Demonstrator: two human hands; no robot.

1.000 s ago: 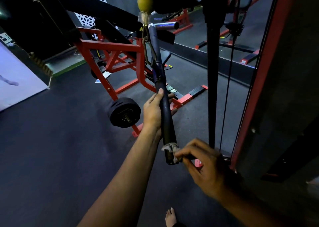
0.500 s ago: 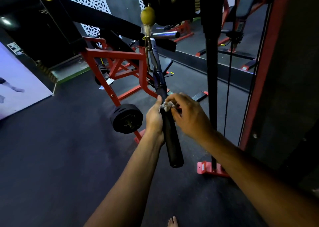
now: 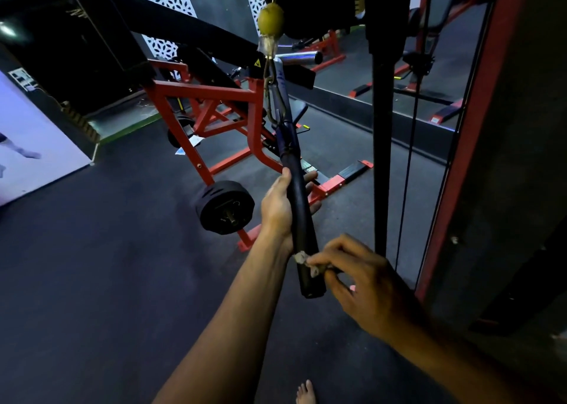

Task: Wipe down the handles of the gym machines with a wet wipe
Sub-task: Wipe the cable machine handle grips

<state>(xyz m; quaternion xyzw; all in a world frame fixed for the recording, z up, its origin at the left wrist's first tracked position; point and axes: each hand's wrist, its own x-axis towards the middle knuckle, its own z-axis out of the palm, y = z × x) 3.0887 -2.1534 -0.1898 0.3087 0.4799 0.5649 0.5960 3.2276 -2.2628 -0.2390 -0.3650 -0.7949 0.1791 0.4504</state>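
At the centre of the head view, a black cable-machine handle [image 3: 299, 216] was observed hanging at a tilt from a metal clip and chain [image 3: 270, 93] beneath a yellowish ball stop [image 3: 270, 17]. The left hand [image 3: 280, 207] was found wrapped round the upper part of the grip, thumb laid along the near side and fingertips showing past the far side. The right hand [image 3: 359, 276] was seen lower down, its fingers curled and pinching a small crumpled wet wipe [image 3: 302, 258] against the grip near the free end. Much of the wipe was concealed by the fingers; only a pale scrap was visible, and its wetness could not be judged. The handle's upper section was partly masked by the clip and was hard to separate from the dark background.

Behind the handle, a red-framed machine [image 3: 211, 103] carrying a black weight plate [image 3: 225, 207] was noted on the dark floor [image 3: 92, 265]. A black upright post [image 3: 382, 158] and a thin cable [image 3: 409, 158] were recorded just right of the handle, both cut off at the top edge. A red frame member [image 3: 466, 127] ran along the right side; the area beyond it was too dark to make out. A bare foot [image 3: 305, 393] was cut off by the bottom edge.
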